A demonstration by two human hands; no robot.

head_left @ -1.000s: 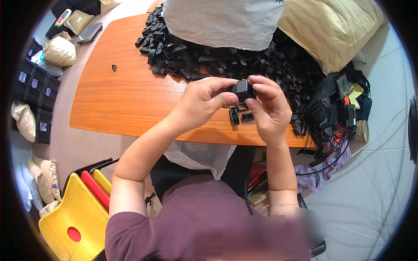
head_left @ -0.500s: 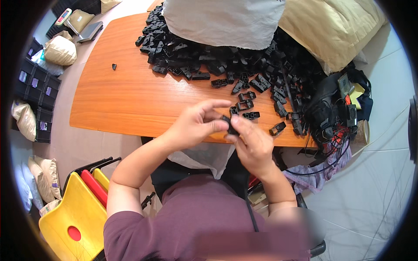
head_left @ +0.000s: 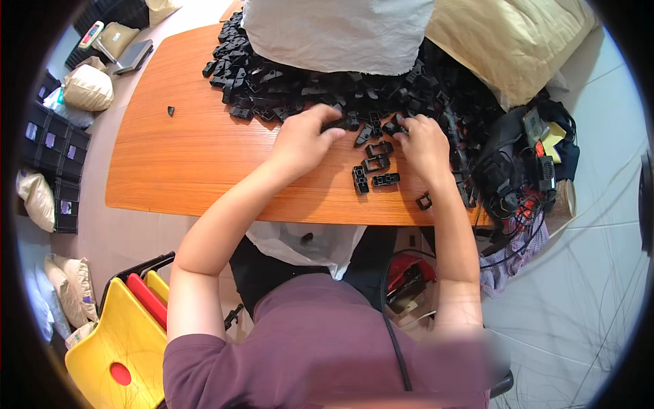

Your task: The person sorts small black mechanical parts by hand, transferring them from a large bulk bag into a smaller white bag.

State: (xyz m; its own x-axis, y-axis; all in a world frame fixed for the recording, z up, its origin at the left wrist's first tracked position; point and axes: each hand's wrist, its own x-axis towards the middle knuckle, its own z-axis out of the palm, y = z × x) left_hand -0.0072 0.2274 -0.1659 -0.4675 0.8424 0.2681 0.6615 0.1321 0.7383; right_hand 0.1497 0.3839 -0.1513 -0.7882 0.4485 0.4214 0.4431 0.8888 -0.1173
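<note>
Reaching into the clip pile [head_left: 354, 88], your left hand [head_left: 304, 140] curls its fingers on a clip at the edge; your right hand [head_left: 421, 143] pinches another. Four clips [head_left: 373, 170] lie apart on the tabletop [head_left: 191, 163]; by the look of it, most remain.

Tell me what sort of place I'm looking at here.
Probably a small home or workshop assembly spot: a wooden table heaped with black plastic clips, big sacks behind it, stacked black crates on the floor.
</note>
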